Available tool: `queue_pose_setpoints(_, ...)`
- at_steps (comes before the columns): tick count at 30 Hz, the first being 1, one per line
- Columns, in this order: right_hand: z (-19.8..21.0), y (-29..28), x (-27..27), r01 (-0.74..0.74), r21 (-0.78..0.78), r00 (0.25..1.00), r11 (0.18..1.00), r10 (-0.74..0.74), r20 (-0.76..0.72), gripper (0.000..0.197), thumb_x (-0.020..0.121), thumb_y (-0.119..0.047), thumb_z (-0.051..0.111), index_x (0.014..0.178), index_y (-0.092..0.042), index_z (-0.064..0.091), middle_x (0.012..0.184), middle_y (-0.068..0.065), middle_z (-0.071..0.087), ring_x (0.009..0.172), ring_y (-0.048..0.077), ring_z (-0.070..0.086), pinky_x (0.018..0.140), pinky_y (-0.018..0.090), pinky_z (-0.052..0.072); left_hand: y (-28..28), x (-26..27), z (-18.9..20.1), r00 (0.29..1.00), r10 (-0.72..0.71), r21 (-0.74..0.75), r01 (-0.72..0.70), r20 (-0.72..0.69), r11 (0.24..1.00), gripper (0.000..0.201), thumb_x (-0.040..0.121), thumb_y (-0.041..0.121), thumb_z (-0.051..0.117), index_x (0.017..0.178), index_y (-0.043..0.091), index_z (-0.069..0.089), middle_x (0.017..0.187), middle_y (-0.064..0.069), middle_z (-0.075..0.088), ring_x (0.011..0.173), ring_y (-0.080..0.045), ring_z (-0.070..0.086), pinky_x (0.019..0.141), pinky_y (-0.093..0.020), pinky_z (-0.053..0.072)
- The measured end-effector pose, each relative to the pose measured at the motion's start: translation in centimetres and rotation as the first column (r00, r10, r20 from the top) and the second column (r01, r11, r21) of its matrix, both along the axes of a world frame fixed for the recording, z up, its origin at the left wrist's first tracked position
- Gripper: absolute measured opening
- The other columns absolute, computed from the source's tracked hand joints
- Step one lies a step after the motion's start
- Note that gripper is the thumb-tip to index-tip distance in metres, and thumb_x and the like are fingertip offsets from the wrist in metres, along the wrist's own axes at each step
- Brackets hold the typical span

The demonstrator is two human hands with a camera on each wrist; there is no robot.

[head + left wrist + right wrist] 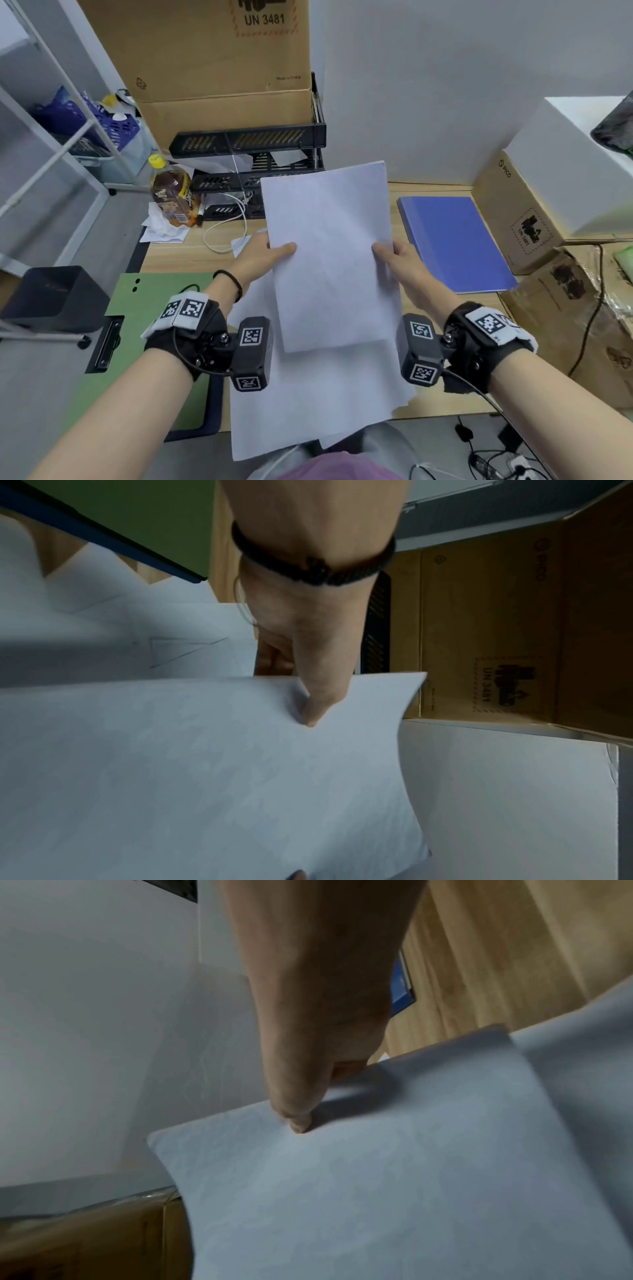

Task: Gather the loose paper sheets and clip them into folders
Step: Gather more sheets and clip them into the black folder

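I hold a stack of white paper sheets (329,246) up above the desk. My left hand (265,253) pinches its left edge, thumb on top, and my right hand (399,257) pinches its right edge the same way. The wrist views show each thumb pressed onto the stack (205,764) (377,1191), with the fingers hidden underneath. More loose sheets (308,404) lie spread on the desk below and hang over its front edge. An open green folder (147,325) with a black clip lies at the left. A closed blue folder (455,240) lies at the right.
A black file tray (253,150) and a large cardboard box (219,68) stand at the back. A tea bottle (171,192), crumpled tissue and a white cable sit at the back left. Cardboard boxes (527,219) and a white box crowd the right side. A black bin (54,294) stands left of the desk.
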State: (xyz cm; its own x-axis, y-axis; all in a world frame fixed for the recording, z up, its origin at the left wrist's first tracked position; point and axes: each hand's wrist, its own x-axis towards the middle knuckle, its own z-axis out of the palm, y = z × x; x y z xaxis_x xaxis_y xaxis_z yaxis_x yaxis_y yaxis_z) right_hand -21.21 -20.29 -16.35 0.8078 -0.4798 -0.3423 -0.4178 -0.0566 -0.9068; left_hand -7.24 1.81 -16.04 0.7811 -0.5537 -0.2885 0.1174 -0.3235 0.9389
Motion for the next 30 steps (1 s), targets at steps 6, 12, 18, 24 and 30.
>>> queue_pose_setpoints(6,0.6,0.3,-2.0,-0.288,-0.109,0.948,0.952,0.267,-0.175,0.027,0.099,-0.024,0.05,0.074,-0.018,0.056,0.066,-0.01,0.055,0.054,0.001,0.05,0.052,0.012,0.037,0.3,1.8,0.6,0.949,0.016,0.122,-0.057,0.314,0.991,0.071,0.079,0.021,0.076,0.139,0.024,0.039,0.131,0.007,0.044,0.117,-0.008,0.041,0.099,-0.025,0.033)
queue_pose_setpoints(12,0.7,1.2,-2.2,-0.378,-0.041,0.906,0.925,0.36,-0.222,0.023,0.096,-0.027,0.056,0.074,-0.019,0.059,0.069,-0.009,0.062,0.057,0.004,0.057,0.054,0.013,0.044,0.2,0.5,-0.3,0.954,-0.28,0.234,0.249,0.109,0.94,0.017,0.089,0.029,0.065,0.104,0.021,0.064,0.1,0.006,0.069,0.084,-0.007,0.066,0.068,-0.016,0.051)
queue_pose_setpoints(18,-0.3,-1.9,-4.5,-0.267,0.09,0.932,0.959,0.281,-0.231,0.021,0.088,-0.025,0.069,0.108,-0.016,0.069,0.099,0.002,0.075,0.087,0.017,0.071,0.085,0.031,0.057,4.6,1.3,-3.6,0.981,0.084,0.043,-0.078,-0.174,0.996,0.018,0.087,0.023,0.068,0.105,0.021,0.065,0.104,-0.009,0.073,0.087,-0.028,0.071,0.081,-0.043,0.056)
queue_pose_setpoints(24,-2.0,-1.7,-5.0,-0.137,0.25,0.974,0.959,0.176,-0.144,0.016,0.093,-0.018,0.062,0.108,-0.018,0.066,0.107,0.001,0.073,0.087,0.016,0.071,0.085,0.03,0.052,7.2,1.0,-5.4,0.913,0.288,-0.092,-0.326,-0.29,0.941,0.034,0.089,0.021,0.064,0.123,0.017,0.059,0.118,-0.007,0.068,0.102,-0.025,0.067,0.095,-0.049,0.049)
queue_pose_setpoints(30,2.4,-0.8,-0.8,-0.075,0.144,0.993,0.987,0.06,0.104,0.022,0.095,-0.008,0.054,0.107,-0.024,0.065,0.109,-0.006,0.072,0.096,0.014,0.068,0.082,0.029,0.053,3.3,0.5,-0.4,0.946,0.265,-0.331,-0.314,-0.187,0.89,0.026,0.092,0.014,0.06,0.118,0.016,0.061,0.117,-0.003,0.069,0.102,-0.019,0.068,0.084,-0.032,0.056)
